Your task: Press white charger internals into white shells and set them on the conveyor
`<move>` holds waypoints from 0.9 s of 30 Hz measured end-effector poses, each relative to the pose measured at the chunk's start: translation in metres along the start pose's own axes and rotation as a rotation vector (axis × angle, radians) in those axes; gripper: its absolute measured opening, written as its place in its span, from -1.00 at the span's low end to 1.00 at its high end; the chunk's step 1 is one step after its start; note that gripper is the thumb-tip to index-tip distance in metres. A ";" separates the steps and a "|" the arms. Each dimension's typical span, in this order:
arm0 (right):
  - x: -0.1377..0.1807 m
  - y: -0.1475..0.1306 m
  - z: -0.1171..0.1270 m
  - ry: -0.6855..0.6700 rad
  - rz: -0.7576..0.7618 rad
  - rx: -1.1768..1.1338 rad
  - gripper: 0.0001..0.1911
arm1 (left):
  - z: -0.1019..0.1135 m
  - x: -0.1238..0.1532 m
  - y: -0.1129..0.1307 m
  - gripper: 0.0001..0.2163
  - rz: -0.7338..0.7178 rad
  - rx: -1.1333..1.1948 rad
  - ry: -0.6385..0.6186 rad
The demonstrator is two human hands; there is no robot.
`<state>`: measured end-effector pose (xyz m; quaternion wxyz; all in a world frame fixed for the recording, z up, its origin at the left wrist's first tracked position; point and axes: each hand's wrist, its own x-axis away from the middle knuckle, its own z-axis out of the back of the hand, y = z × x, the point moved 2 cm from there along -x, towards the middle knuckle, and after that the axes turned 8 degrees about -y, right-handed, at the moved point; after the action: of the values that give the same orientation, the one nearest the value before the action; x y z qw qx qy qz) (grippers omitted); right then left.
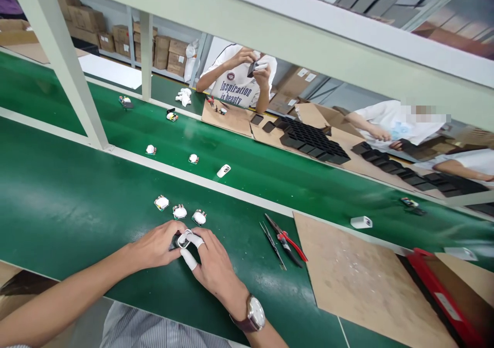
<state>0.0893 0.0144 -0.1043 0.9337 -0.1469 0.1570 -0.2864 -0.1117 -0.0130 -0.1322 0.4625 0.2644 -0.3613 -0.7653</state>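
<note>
Over the green bench, my left hand (156, 245) and my right hand (214, 265) meet around a small white plastic casing (184, 238). A dark part shows beside the casing, partly hidden by my left fingers. My left fingers are closed around the piece. White finger cots cover the right thumb and index finger, which pinch it from the right. Just beyond my hands sit three small circuit boards with white tops, at left (161, 203), middle (179, 211) and right (199, 216).
Tweezers (273, 246) and red-handled pliers (286, 240) lie right of my hands, beside a brown board (347, 271). Circuit boards and white casings (224, 171) lie on the green conveyor belt (254, 165). Co-workers (243, 77) handle black parts across it. A frame post (71, 65) rises at left.
</note>
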 end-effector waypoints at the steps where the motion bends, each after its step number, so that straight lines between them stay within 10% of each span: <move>1: 0.000 0.000 0.000 -0.003 -0.002 -0.006 -0.66 | 0.000 0.000 0.000 -0.77 -0.024 -0.018 0.014; 15: 0.018 0.024 0.018 0.110 -0.139 -0.352 -0.55 | 0.000 0.000 0.002 -0.88 -0.268 -0.308 0.124; 23: 0.039 0.028 0.030 0.183 -0.123 -0.194 -0.58 | 0.021 -0.022 -0.012 -0.75 0.335 1.126 0.218; 27: 0.050 0.037 0.026 0.202 -0.145 -0.157 -0.60 | 0.033 -0.026 -0.016 -0.76 0.388 1.323 0.305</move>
<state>0.1565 0.0191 -0.1051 0.8756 -0.2010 0.2610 -0.3532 -0.1328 0.0253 -0.1233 0.3782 0.5253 -0.7224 -0.2432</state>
